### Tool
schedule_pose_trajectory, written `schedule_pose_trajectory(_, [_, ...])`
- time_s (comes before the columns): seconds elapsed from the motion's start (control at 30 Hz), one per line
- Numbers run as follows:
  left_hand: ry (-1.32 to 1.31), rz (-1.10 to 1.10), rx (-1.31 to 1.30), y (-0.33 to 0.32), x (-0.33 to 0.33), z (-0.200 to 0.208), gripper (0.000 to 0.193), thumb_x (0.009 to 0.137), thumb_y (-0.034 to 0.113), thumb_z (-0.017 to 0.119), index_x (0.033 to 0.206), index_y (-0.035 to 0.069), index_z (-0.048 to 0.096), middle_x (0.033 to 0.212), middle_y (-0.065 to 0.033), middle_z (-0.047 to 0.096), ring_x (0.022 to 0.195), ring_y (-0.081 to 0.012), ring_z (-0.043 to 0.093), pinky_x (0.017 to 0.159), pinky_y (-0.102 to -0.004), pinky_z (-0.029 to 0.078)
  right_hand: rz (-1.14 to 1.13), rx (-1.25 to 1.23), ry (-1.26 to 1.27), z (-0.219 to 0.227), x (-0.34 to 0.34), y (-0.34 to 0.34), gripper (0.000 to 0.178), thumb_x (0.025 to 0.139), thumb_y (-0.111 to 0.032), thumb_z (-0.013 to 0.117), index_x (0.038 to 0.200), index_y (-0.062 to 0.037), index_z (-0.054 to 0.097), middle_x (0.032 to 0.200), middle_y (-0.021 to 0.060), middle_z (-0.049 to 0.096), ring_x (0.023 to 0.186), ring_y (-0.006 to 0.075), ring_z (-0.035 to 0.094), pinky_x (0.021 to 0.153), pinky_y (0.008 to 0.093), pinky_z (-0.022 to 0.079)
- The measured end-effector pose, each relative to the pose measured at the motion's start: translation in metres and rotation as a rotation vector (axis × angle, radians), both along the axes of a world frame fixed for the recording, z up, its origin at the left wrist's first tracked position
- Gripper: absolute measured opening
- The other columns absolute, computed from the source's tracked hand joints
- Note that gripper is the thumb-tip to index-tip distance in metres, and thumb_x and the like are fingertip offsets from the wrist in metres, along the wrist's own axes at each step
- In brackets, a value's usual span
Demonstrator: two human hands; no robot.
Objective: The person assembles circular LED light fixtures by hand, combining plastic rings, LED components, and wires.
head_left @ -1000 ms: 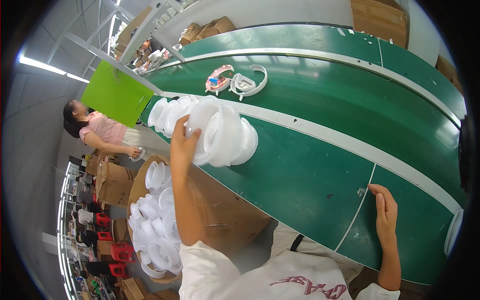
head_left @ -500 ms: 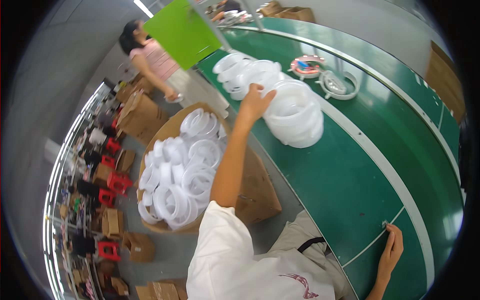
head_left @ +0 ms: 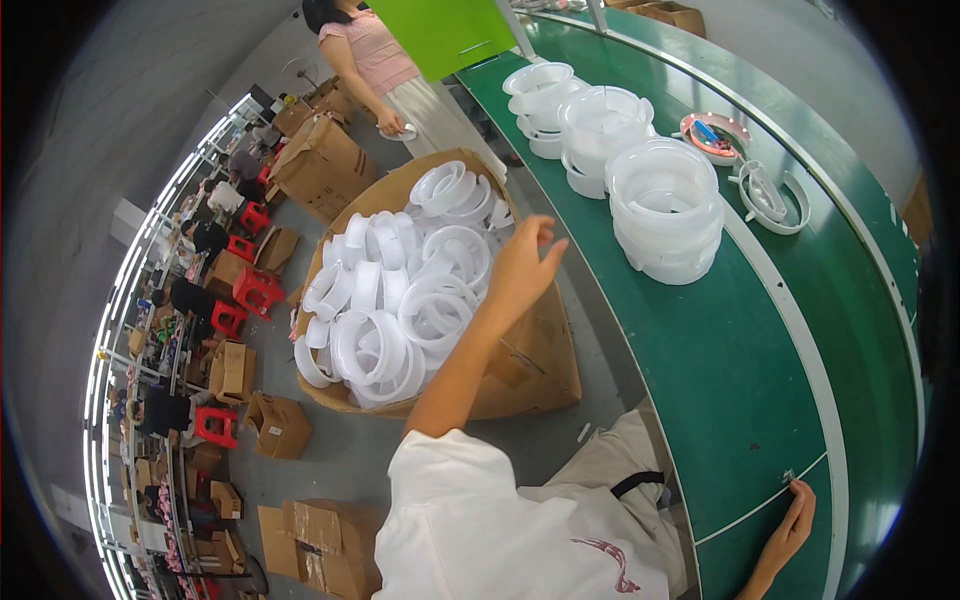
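Note:
My left hand (head_left: 524, 268) is over the right edge of a cardboard box of white plastic rings, thumb and fingers apart, holding nothing. Right of it, on the green table, stands a stack of white translucent rings (head_left: 664, 222), with more stacked rings (head_left: 604, 125) behind. At the lower right my right hand (head_left: 790, 528) lies on the table, its fingers drawn together at a small clear thing (head_left: 788, 476) that I cannot make out. White rings (head_left: 368, 345) in a loose heap fill the box (head_left: 520, 375).
A ring with pink and blue parts (head_left: 715, 138) and an open white ring (head_left: 790, 213) lie on the table's far strip. A person in pink (head_left: 375, 55) stands beyond the box by a green panel (head_left: 440, 35). Cardboard boxes (head_left: 325, 165) and red stools (head_left: 258, 290) stand at left.
My left hand has drawn back from the stacked rings toward the box. My right hand stays by the small clear thing. The whole view has shifted.

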State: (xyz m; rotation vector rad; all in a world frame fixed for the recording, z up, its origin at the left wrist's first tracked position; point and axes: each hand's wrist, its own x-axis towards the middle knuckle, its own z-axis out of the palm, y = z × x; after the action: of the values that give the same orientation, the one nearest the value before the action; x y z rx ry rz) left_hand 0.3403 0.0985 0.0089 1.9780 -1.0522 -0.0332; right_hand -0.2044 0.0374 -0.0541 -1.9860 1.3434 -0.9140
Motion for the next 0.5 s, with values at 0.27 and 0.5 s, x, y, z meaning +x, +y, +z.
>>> schedule_pose_trajectory(0.27, [-0.507, 0.141, 0.639, 0.113, 0.120, -0.014, 0.055, 0.071, -0.006, 0.064, 0.124, 0.006, 0.058, 0.127, -0.0155, 0.059, 0.126, -0.0395, 0.048, 0.100, -0.0418, 0.045, 0.001, -0.007, -0.008, 0.001, 0.004, -0.001, 0.031, 0.107, -0.016, 0.040, 0.104, 0.0061, 0.061, 0.109, 0.0129, 0.063, 0.104, 0.0220, 0.059, 0.097, 0.0318, 0.042])
schedule_pose_trajectory(0.5, [-0.507, -0.196, 0.988, 0.139, 0.151, -0.016, 0.054, 0.065, 0.007, 0.078, 0.117, 0.008, 0.063, 0.115, -0.0152, 0.064, 0.116, -0.0342, 0.057, 0.095, -0.0380, 0.048, -0.015, 0.005, -0.025, -0.002, 0.003, -0.001, 0.031, 0.107, -0.016, 0.040, 0.103, 0.0060, 0.061, 0.109, 0.0126, 0.063, 0.104, 0.0216, 0.058, 0.097, 0.0318, 0.042])
